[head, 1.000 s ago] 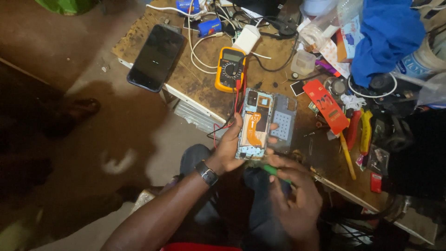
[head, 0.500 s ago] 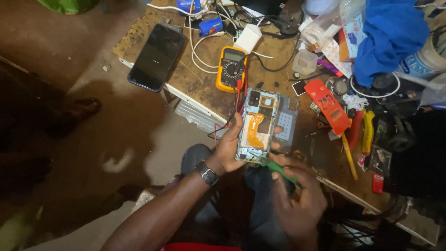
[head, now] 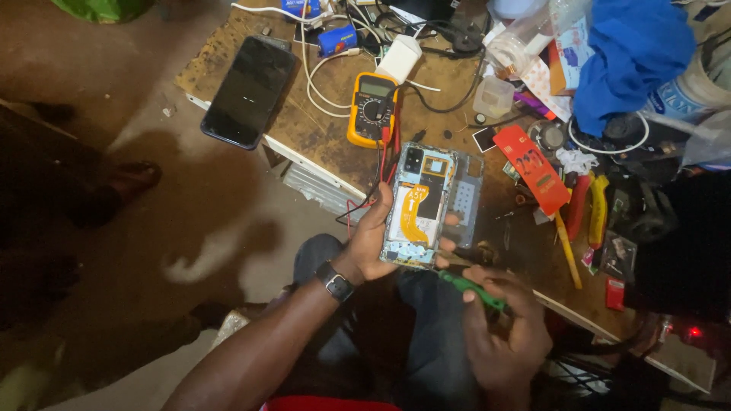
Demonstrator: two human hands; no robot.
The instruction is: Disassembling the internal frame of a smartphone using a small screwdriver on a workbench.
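Observation:
My left hand (head: 375, 240) grips an opened smartphone (head: 421, 204) with its back removed, showing a circuit board and an orange flex cable. It is held upright over the workbench's near edge. My right hand (head: 499, 335) holds a green-handled screwdriver (head: 470, 288), whose tip points at the lower right corner of the phone. A watch (head: 335, 281) sits on my left wrist.
A wooden workbench (head: 320, 144) carries a yellow multimeter (head: 371, 109), a black phone (head: 247, 91) lying face up, white cables and a charger (head: 401, 58), a red card (head: 531, 167), pliers with red and yellow handles (head: 588, 207), a blue cloth (head: 632, 53) and several small parts.
My right hand and the screwdriver have shifted slightly to the right and down near the phone's lower edge. The left hand keeps the phone in the same place.

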